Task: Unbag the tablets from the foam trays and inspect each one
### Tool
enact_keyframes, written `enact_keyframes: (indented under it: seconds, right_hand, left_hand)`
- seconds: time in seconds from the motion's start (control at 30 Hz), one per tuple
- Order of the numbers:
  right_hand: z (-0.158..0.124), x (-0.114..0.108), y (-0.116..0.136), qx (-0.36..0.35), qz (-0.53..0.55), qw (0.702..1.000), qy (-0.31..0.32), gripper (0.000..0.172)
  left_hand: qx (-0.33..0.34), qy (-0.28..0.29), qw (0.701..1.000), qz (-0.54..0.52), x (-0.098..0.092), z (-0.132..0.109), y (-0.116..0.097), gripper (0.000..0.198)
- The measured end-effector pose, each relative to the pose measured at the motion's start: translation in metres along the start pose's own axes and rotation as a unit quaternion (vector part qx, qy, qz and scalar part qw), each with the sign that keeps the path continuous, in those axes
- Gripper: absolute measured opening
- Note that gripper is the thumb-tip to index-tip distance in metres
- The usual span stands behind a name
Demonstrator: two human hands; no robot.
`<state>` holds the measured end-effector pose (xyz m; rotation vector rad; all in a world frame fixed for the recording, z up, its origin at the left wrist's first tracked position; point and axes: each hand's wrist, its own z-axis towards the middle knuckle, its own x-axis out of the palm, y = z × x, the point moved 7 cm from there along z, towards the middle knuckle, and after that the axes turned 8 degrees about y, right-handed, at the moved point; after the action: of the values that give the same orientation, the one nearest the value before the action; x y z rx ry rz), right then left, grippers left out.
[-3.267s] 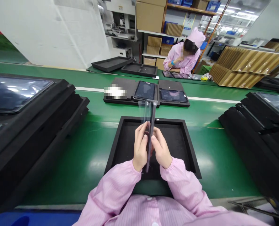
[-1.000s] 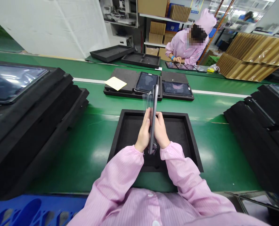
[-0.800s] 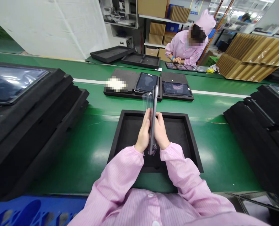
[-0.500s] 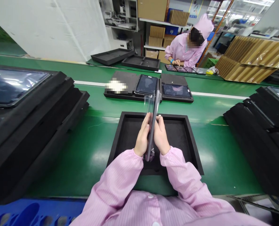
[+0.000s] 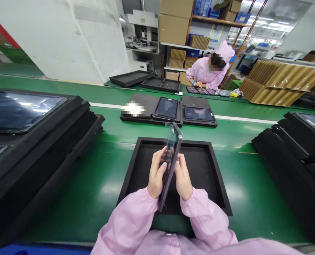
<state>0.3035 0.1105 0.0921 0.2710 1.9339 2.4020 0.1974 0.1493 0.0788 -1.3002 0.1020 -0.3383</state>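
Observation:
A tablet (image 5: pixel 173 161) is held nearly on edge between my two hands, above a shallow black foam tray (image 5: pixel 200 177). My left hand (image 5: pixel 157 173) grips it from the screen side, where a clear film (image 5: pixel 170 136) stands slightly away from the glass near the top. Against the back of the tablet, my right hand (image 5: pixel 183 177) presses with its fingers; part of them is hidden behind it. The tray lies flat on the green bench, with nothing seen in its visible part.
Stacked black foam trays with tablets stand at left (image 5: pixel 40 141) and right (image 5: pixel 287 148). Ahead lie two tablets (image 5: pixel 166 108) (image 5: pixel 198 114) on foam trays. Across the green bench (image 5: pixel 114 166) a co-worker (image 5: pixel 210 72) bends over panels, beside cardboard dividers (image 5: pixel 282 81).
The tablet has turned so that more of its screen side shows, and its top end has tipped nearer to me. My left fingers have shifted on the film side. The camera view has tilted up.

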Motion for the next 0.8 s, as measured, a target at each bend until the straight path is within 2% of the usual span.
enact_keyframes:
  seconds: [0.1,0.17,0.27,0.33,0.43,0.63,0.8]
  right_hand:
    - [0.000,0.010,-0.001,0.017,0.041,0.999,0.027,0.050]
    - [0.002,0.014,0.006,0.014,0.042,0.998,0.041,0.059]
    - [0.009,0.014,0.022,0.000,0.039,0.997,0.060,0.068]
    - [0.015,0.011,0.034,-0.021,0.049,0.996,0.073,0.067]
    - [0.022,0.003,0.050,-0.037,0.050,0.995,0.075,0.064]
    - [0.026,-0.002,0.058,-0.034,-0.008,0.996,0.078,0.055]
    - [0.029,-0.013,0.047,-0.025,-0.051,0.998,-0.001,0.047]
  left_hand:
    - [-0.098,-0.047,0.994,0.007,-0.001,-0.001,0.013,0.046]
    - [-0.113,-0.032,0.993,-0.010,0.004,0.003,0.009,0.046]
    - [-0.105,0.000,0.993,-0.048,0.015,0.017,-0.009,0.046]
    - [-0.093,0.003,0.992,-0.085,0.022,0.025,-0.023,0.052]
    - [-0.043,0.018,0.992,-0.115,0.033,0.030,-0.036,0.059]
    - [0.048,0.032,0.998,-0.039,0.037,0.025,-0.029,0.053]
    - [0.037,0.073,0.997,0.001,0.039,0.033,-0.023,0.054]
